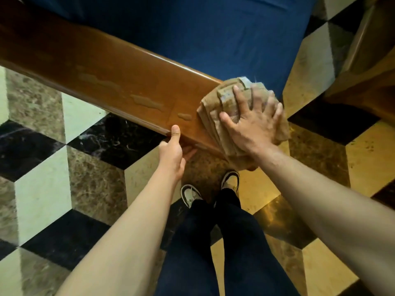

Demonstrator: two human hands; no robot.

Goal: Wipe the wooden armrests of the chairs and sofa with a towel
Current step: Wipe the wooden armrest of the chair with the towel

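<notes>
On the near end of the wooden armrest (111,82) sits a folded brown towel (222,107). The right hand (254,118) lies flat on the towel with its fingers spread wide, pressing it down. The left hand (173,150) grips the near edge of the armrest, thumb on top and fingers curled under. The long armrest runs from the far left down to the near right, and small wet patches (145,101) shine on it. Behind it is a blue seat cushion (213,35). Below is a floor (42,189) of black, brown and cream tiles.
</notes>
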